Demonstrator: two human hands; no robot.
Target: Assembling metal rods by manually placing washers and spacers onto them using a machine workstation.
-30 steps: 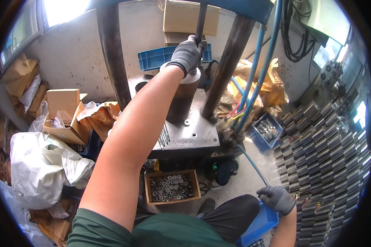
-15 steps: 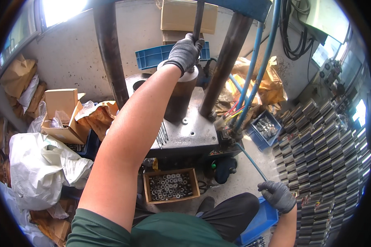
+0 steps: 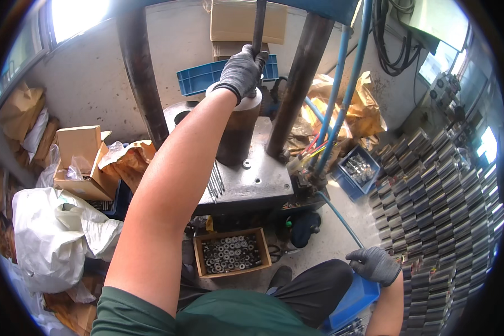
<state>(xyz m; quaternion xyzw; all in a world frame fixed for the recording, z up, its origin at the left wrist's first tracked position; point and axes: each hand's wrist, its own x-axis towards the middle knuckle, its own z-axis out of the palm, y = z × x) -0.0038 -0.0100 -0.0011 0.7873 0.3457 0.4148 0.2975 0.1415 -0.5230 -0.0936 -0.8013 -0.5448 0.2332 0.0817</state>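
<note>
My left hand (image 3: 242,74), in a grey knit glove, reaches forward with its fingers wrapped round a dark upright rod (image 3: 258,28). The rod stands over a thick dark metal cylinder (image 3: 236,137) with a pale top ring. That cylinder rests on the metal bed (image 3: 269,182) of a press, partly hidden by my forearm. Several thin metal rods (image 3: 216,182) and a small washer-like ring (image 3: 246,164) lie on the bed. At the lower right my right hand (image 3: 379,266), gloved too, is closed at the end of a slanting blue lever (image 3: 341,220).
A cardboard box of small metal rings (image 3: 229,273) sits below the bed. Dark posts (image 3: 297,84) flank the cylinder. Stacked metal tubes (image 3: 431,207) fill the right side, near a blue bin (image 3: 351,189). On the left are a white sack (image 3: 45,241) and an open carton (image 3: 78,141).
The whole view has shifted slightly, so the press and my left hand appear a little further left. Both hands keep their places on the rod and the lever.
</note>
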